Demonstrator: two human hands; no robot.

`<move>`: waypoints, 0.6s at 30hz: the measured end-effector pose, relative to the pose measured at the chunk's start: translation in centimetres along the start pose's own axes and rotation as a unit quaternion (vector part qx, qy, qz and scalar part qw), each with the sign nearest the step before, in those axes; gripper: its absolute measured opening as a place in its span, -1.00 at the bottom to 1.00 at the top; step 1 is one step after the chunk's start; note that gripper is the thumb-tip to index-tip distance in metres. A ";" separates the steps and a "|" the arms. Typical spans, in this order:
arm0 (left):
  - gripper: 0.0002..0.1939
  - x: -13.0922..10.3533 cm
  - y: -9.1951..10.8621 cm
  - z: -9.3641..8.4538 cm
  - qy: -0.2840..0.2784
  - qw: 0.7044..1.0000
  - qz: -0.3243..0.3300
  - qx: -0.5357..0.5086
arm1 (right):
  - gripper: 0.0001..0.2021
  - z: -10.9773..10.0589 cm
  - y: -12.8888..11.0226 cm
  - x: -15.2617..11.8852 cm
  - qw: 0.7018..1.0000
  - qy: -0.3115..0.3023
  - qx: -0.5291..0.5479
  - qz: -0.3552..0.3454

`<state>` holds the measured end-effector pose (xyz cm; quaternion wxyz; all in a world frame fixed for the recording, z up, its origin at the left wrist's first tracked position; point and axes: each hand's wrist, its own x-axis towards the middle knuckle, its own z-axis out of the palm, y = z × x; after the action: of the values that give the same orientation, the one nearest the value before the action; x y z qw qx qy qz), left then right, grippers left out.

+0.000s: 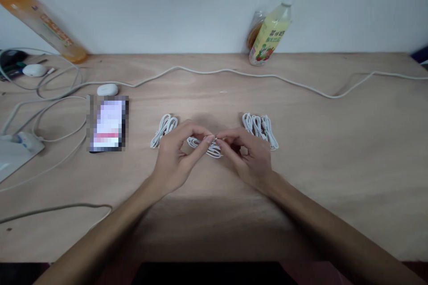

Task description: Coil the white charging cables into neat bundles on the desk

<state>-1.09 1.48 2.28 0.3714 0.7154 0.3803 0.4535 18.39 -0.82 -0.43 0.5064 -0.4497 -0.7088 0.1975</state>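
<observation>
A folded white cable bundle (214, 149) lies crosswise at the centre of the wooden table. My left hand (179, 153) pinches at its upper middle, thumb and index finger together. From the other side my right hand (247, 153) pinches at the same spot, its fingertips nearly touching those of my left. What exactly sits between the fingertips is too small to make out. Another white cable bundle (163, 130) lies beside my left hand, partly covered by it. Several white bundles (257, 124) rest side by side behind my right hand.
A phone (109, 124) and a white earbud case (107, 89) lie at left, near loose cables and an orange bottle (43, 24). A yellow bottle (271, 31) stands by the wall. One long white cable (234, 71) crosses the table's back.
</observation>
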 end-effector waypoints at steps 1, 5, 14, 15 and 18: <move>-0.91 0.0 0.0 0.0 -0.003 1.000 0.003 0.008 | -0.92 0.0 0.0 0.0 1.000 -0.005 0.004 0.006; -0.90 0.0 0.0 -0.3 -0.021 0.999 0.011 0.040 | -0.91 -0.1 0.0 0.0 1.000 -0.017 0.023 0.012; -0.87 0.2 0.2 -0.2 -0.026 0.999 -0.018 0.004 | -0.88 -0.3 -0.6 0.1 0.999 -0.036 -0.020 -0.022; -0.87 0.2 0.2 -0.1 -0.024 0.999 -0.024 -0.004 | -0.87 -0.3 -0.5 0.1 0.998 -0.036 -0.037 -0.039; -0.87 0.2 0.2 0.0 -0.020 0.998 -0.045 -0.024 | -0.86 -0.5 0.0 0.2 0.989 -0.037 -0.099 -0.103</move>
<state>-1.01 1.62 2.55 0.4162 0.6970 0.3936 0.4313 18.83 -0.75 -0.09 0.4503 -0.4148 -0.7856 0.0896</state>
